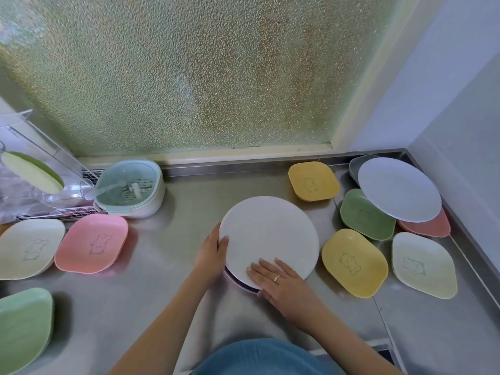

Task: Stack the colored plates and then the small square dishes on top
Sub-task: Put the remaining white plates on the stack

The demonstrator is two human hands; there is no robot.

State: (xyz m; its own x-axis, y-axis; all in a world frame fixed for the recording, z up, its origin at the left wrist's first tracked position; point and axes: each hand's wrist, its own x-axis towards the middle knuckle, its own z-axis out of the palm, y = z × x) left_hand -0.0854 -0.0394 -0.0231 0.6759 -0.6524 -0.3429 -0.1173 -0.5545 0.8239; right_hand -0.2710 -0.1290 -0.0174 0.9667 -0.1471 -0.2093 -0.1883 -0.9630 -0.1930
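A white round plate (270, 234) lies on top of a purple plate (238, 282), whose rim shows underneath, in the middle of the steel counter (173, 266). My left hand (212, 253) grips the white plate's left edge. My right hand (281, 282) rests flat on its near edge. At the right, a pale blue round plate (399, 189) leans on a green square dish (365, 216) and a pink plate (430, 226). Small square dishes with bear drawings lie around: yellow (313, 181), yellow (354, 262), cream (423, 265), pink (92, 243), cream (29, 247), green (24, 328).
A mint salad spinner (130, 186) and a clear dish rack (35, 180) stand at the back left. A frosted window runs behind the counter, and a wall closes the right side. A grey dish (357, 163) sits in the back right corner.
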